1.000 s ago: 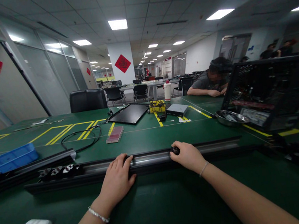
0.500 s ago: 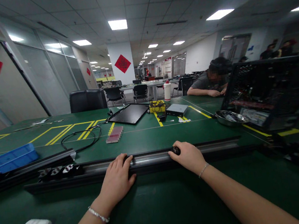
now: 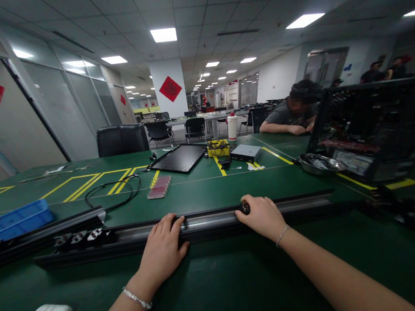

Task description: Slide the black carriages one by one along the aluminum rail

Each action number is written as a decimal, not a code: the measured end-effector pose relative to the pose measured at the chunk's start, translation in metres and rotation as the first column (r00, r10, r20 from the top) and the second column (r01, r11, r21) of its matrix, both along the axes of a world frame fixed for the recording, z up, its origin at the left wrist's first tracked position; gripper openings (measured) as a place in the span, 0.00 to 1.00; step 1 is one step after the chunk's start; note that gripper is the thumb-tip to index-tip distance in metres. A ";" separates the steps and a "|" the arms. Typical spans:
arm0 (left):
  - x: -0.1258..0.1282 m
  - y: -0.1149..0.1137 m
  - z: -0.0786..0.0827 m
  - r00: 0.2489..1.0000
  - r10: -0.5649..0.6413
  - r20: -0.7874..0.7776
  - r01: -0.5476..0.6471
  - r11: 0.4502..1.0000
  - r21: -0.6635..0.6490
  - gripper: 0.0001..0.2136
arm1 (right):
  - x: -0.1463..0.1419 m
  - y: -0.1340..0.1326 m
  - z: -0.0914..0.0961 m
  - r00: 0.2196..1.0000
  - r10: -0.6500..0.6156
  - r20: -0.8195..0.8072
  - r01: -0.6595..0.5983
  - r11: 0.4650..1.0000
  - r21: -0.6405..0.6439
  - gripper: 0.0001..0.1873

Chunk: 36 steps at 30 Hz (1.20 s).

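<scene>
From here I see my left hand (image 3: 163,250) and right hand (image 3: 262,217) both gripping the dark aluminium extrusion rail (image 3: 209,221), curled over its far edge, with the right fingers (image 3: 256,208) just beside a small black knob (image 3: 245,208). The rail's long axis runs crosswise, left to right, directly ahead of my wrists, and the right hand is nearer the knob. Behind the rail's left end lies a blue plastic tray (image 3: 10,222), and behind its right end a steel bowl (image 3: 320,163).

Silver-and-black rail (image 3: 209,221) — green workbench (image 3: 226,277), yellow lines (image 3: 79,187)
</scene>
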<state>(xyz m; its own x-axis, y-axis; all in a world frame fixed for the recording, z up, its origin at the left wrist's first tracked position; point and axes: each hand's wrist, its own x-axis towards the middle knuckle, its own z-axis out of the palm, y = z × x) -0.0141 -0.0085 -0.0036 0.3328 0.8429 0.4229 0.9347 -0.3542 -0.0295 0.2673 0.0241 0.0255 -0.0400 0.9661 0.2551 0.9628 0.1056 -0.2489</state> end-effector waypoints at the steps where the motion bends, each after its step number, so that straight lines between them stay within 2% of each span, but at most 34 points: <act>1: 0.000 0.000 0.000 1.000 0.000 0.001 0.000 1.000 -0.001 0.25 | 0.000 0.000 0.000 1.000 -0.006 0.001 0.006 1.000 -0.007 0.18; 13: 0.000 0.000 0.000 0.999 0.013 -0.029 -0.014 1.000 -0.004 0.25 | 0.010 0.000 0.001 0.999 -0.036 0.023 0.038 0.995 -0.096 0.18; 28: 0.001 -0.001 0.002 0.999 0.020 -0.028 -0.020 1.000 -0.009 0.25 | 0.010 -0.002 0.003 0.999 -0.019 0.031 0.023 0.993 -0.113 0.19; 36: 0.001 0.000 0.000 0.999 0.011 -0.030 -0.011 1.000 0.006 0.25 | 0.011 0.002 -0.001 0.998 -0.043 0.037 0.045 0.996 -0.073 0.19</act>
<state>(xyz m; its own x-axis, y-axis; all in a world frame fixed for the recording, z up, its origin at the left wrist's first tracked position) -0.0129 -0.0085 -0.0034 0.3360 0.8443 0.4175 0.9373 -0.3434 -0.0598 0.2780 0.0261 0.0246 -0.0048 0.9833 0.1819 0.9743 0.0456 -0.2206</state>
